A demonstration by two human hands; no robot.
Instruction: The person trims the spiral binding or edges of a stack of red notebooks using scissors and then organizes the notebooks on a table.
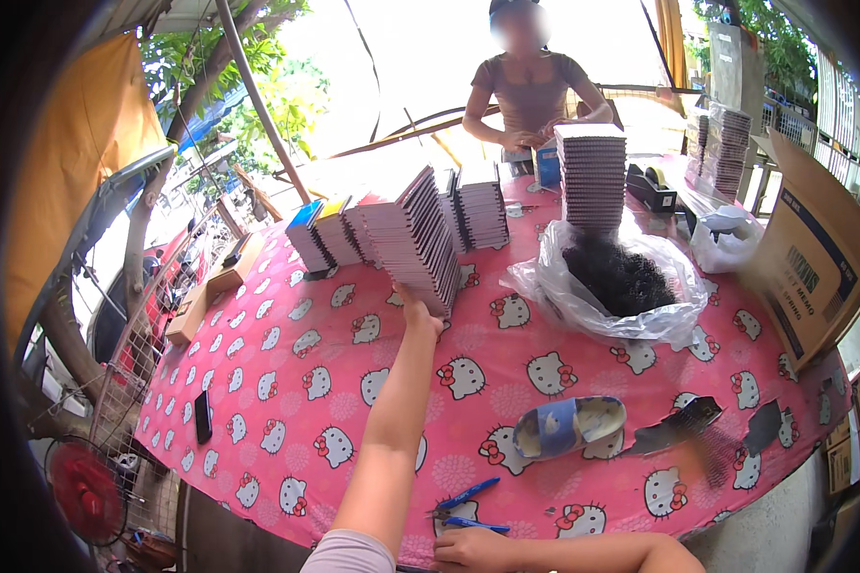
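My left arm reaches out across the table, and my left hand grips the lower near edge of a tall, leaning stack of spiral notebooks. The fingers at its far side are partly hidden. At the near table edge, my right hand lies low with its fingers bent; whether anything is in them is hard to see. Just beyond it are two blue pens. Shorter notebook stacks stand behind and left of the tall one, with blue and yellow covers on top.
A pink patterned cloth covers the table. On it are a blue slipper, a phone, a plastic bag of black coils, another tall notebook stack and a tape dispenser. A cardboard box stands right. Opposite stands another person.
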